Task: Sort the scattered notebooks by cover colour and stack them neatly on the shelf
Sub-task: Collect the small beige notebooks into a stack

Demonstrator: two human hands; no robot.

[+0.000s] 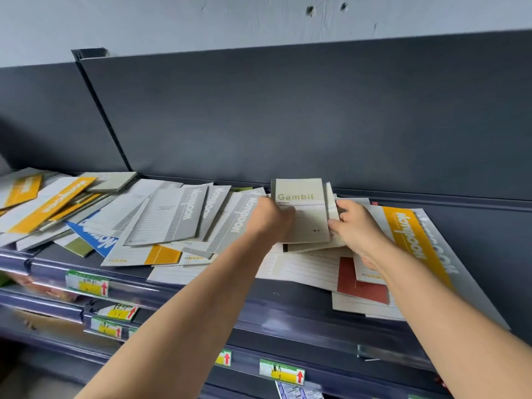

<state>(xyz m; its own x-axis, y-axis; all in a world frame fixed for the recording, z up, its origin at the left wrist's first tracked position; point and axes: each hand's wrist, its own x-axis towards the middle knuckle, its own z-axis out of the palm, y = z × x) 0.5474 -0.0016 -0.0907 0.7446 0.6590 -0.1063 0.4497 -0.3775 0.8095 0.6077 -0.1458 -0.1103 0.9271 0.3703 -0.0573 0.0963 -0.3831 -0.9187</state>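
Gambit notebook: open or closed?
Closed. The Gambit notebook shows its whole pale cover, with no pages spread. The left hand and right hand grip its side edges.

Before you, the cream Gambit notebook (pixel 302 210) carries olive-green lettering. The grey-banded notebooks (pixel 195 211) show white lettering over pale ruled lines. Beside them lie a blue notebook (pixel 95 237), a yellow-banded notebook (pixel 414 234) and a brick-red cover (pixel 359 283). The shelf (pixel 288 306) is dark slate grey, and its price tags (pixel 87 283) are green, white and yellow with red arrows.
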